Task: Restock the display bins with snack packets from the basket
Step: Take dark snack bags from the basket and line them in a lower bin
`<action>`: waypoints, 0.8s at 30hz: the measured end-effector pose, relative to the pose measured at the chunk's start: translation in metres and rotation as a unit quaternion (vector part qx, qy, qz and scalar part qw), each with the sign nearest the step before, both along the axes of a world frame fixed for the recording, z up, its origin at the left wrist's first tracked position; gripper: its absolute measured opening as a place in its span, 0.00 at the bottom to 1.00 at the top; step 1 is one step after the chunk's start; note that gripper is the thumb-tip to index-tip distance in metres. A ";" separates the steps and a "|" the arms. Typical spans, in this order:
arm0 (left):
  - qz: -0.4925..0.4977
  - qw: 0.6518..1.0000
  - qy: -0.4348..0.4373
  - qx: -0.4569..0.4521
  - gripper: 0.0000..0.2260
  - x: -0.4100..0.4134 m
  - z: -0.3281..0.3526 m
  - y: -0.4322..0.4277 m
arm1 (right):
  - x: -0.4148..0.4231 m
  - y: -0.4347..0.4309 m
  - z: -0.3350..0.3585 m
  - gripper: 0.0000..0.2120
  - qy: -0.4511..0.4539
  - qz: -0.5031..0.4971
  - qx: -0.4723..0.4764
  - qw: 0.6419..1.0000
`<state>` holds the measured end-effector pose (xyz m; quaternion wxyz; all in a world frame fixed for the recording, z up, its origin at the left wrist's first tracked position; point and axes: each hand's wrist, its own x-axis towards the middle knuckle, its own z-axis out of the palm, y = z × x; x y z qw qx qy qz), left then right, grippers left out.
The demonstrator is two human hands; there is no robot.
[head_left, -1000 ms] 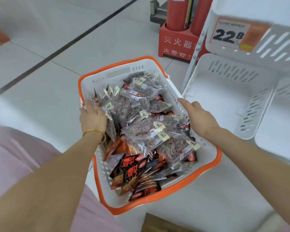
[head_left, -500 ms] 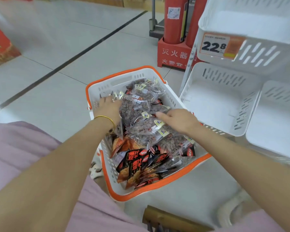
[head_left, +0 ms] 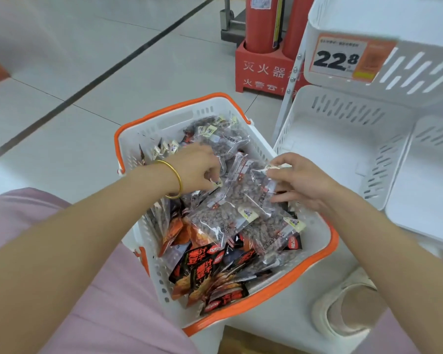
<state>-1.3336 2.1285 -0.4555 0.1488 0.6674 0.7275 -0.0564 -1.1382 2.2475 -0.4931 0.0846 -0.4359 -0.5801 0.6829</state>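
snack packets [head_left: 215, 221] in basket [head_left: 169, 111], pinched by left hand [head_left: 195, 169] and right hand [head_left: 304, 182], display bin [head_left: 384, 180] just beside

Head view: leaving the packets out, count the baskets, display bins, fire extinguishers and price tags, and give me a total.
Baskets: 1
Display bins: 3 (upper, lower left, lower right)
Fire extinguishers: 2
Price tags: 1
Total: 7

I read 22 with a small raised 8 on the price tag [head_left: 348, 58] of the upper bin [head_left: 420, 80]. The red stand [head_left: 264, 70] says 灭火器, with 火警 beneath. The black packets [head_left: 202, 267] carry bold Chinese characters I cannot make out.
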 end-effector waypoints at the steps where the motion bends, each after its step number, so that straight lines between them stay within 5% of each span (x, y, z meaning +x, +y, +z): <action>1: -0.008 0.999 -0.025 -0.032 0.15 0.008 -0.003 0.003 | 0.005 0.001 0.000 0.06 0.013 -0.020 -0.011 1.000; 4: -0.059 0.989 0.000 -0.138 0.35 0.029 -0.021 0.010 | 0.018 0.005 0.004 0.04 0.040 -0.080 -0.005 0.996; 7: -0.086 0.983 0.014 -0.159 0.41 0.034 -0.035 0.014 | 0.028 0.013 0.009 0.03 0.043 -0.118 0.036 0.991; 18: -0.089 0.992 -0.029 -0.088 0.22 0.038 -0.033 0.021 | 0.045 0.011 0.004 0.06 0.056 -0.148 0.022 0.987; 24: -0.034 0.989 -0.141 -0.002 0.14 0.033 -0.019 0.024 | 0.041 0.014 0.005 0.07 0.092 -0.163 -0.015 0.982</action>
